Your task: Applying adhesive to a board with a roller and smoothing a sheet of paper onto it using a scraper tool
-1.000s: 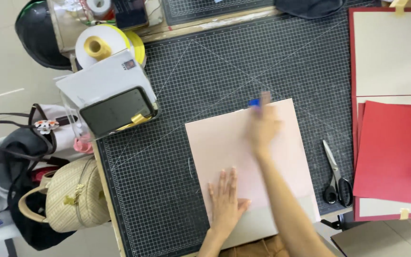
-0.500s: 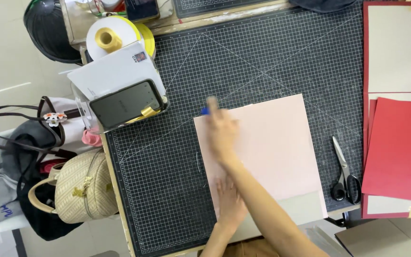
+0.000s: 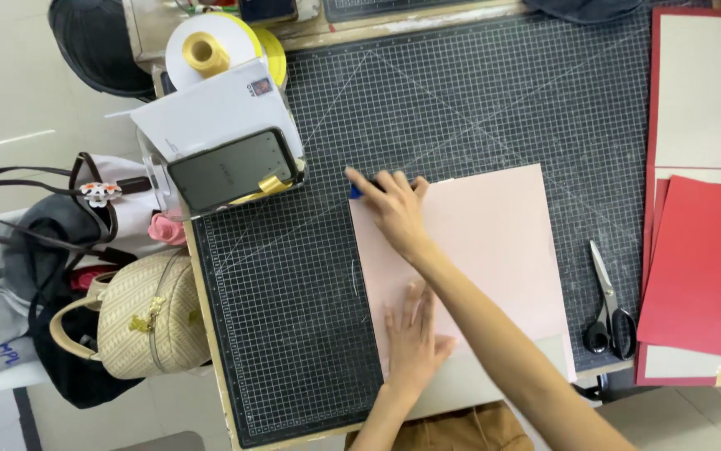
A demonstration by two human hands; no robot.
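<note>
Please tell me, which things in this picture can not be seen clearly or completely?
- Blue object, head view: the right hand covers most of it, so its kind is unclear.
- Pink sheet: both arms and the left hand hide part of it.
- Red sheets: cut off by the right edge.
- Dark cap: cut off by the top edge.

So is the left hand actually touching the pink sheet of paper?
Touching. The head view shows the left hand lying flat, palm down and fingers spread, on the pink sheet, with no gap visible.
</note>
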